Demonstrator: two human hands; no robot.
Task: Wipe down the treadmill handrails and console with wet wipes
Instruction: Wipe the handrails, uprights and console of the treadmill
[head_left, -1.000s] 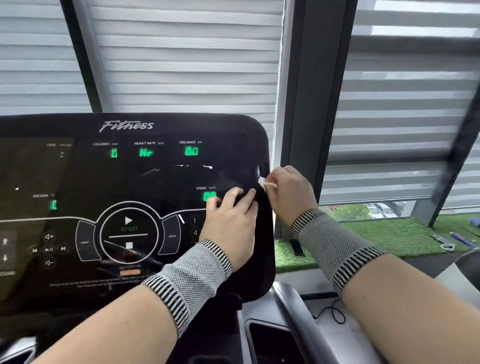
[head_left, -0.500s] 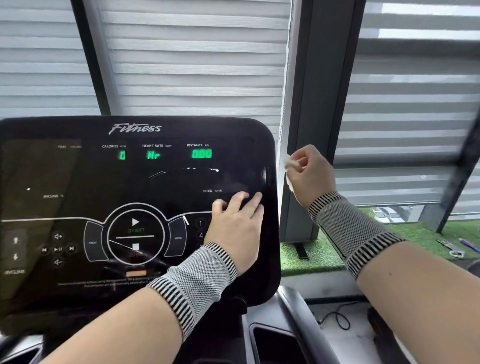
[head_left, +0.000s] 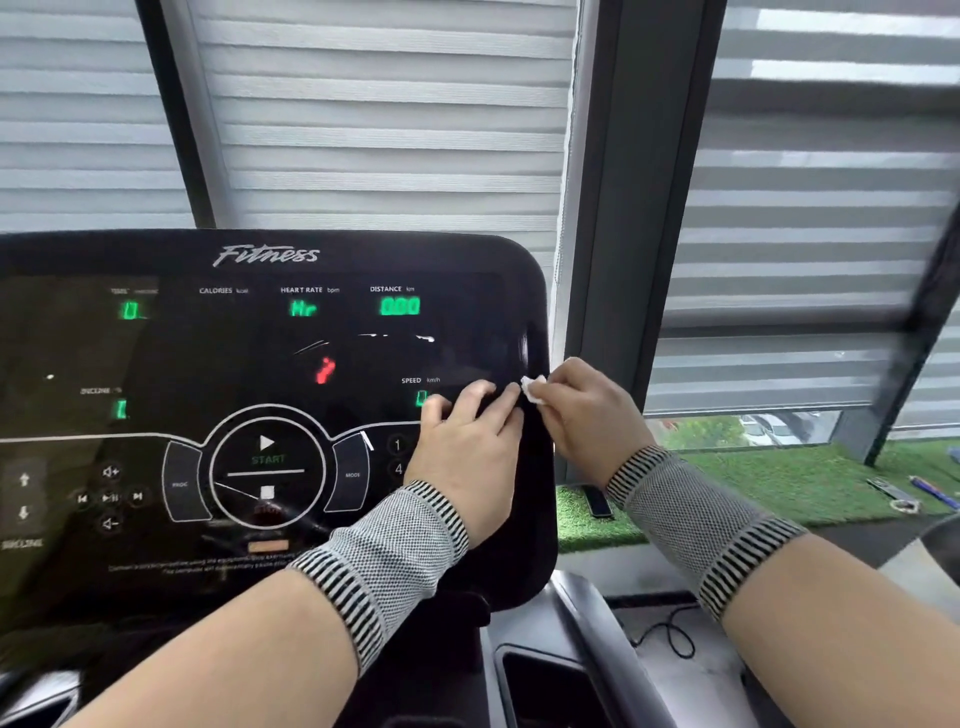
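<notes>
Head view: 2 hands, left hand (head_left: 467, 447) on 1 console (head_left: 260, 395), right hand (head_left: 587, 415) pinching 1 wipe (head_left: 534, 388).

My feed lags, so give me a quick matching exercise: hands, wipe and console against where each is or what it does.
1. left hand
2. right hand
3. wet wipe
4. console

a. shows green digits
b. pinches the wipe
c. rests flat on the console
d. at the console's right edge

Pairs: 1-c, 2-b, 3-d, 4-a
</notes>
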